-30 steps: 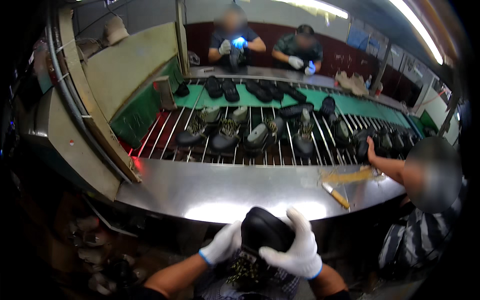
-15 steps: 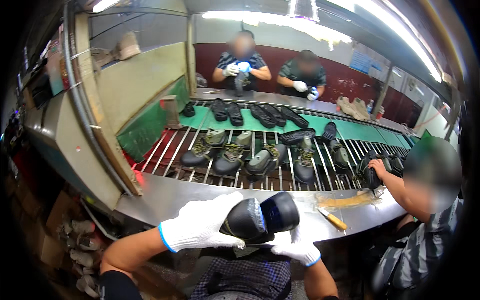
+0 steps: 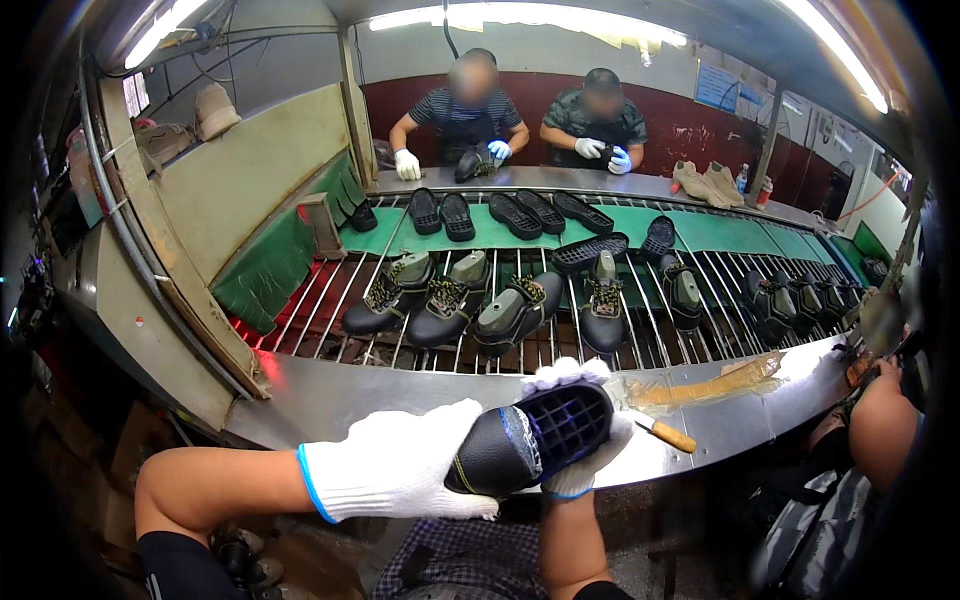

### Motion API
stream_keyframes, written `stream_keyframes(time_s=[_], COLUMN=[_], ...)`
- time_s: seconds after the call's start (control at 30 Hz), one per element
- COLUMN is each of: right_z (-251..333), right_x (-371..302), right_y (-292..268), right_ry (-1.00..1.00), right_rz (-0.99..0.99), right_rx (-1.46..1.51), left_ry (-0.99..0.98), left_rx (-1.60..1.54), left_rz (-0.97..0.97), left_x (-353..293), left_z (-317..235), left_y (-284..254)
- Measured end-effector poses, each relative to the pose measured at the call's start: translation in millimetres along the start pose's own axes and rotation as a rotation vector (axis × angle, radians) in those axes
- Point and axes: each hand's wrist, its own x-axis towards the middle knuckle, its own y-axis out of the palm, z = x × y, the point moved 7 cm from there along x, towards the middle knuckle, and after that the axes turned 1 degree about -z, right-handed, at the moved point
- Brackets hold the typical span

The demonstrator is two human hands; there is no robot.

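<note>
My left hand (image 3: 400,462), in a white knit glove with blue cuff trim, is closed round a black leather shoe (image 3: 492,452). A pale, roughened band with a bluish tint runs along the shoe's edge. In my gloved right hand (image 3: 602,458) is a black rubber shoe sole (image 3: 568,425). Its gridded inner side is turned up, and my fingers wrap over its far edge. The sole and the shoe's roughened edge meet or overlap; whether they are bonded I cannot tell. Both are held above the near edge of the metal worktop (image 3: 330,395).
A knife with a yellow handle (image 3: 672,436) lies right of my hands, near brown tape (image 3: 720,385). Beyond, black shoes (image 3: 445,300) stand on a rod conveyor (image 3: 390,350), with loose soles (image 3: 515,215) on a green belt (image 3: 480,222). Two co-workers sit opposite; another person's arm (image 3: 885,430) is at right.
The sole has tipped so its gridded inside shows, and my right hand has come up round its far side. The co-worker at right has let go of a shoe on the rods.
</note>
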Motion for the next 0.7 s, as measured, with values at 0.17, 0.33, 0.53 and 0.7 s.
stream_keyframes(time_s=[0.17, 0.33, 0.53, 0.7], right_z=[10.9, 22.8, 44.8, 36.2], right_x=[13.8, 6.1, -3.8, 42.0], right_y=[30.6, 46.2, 36.9, 43.5], right_ry=[0.203, 0.078, 0.197, 0.481], right_rz=[0.341, 0.298, 0.254, 0.534], right_rx=[-0.814, -0.966, -1.005, -1.129], left_ry=[-0.017, 0.129, 0.418, 0.374], left_rx=[0.088, 0.134, 0.114, 0.160], left_rz=[0.012, -0.116, -0.192, -0.102], left_x=[9.4, 7.5, 14.7, 33.3], left_z=[-5.1, -20.3, -36.1, -30.4], left_y=[-4.7, -3.3, 12.9, -6.9])
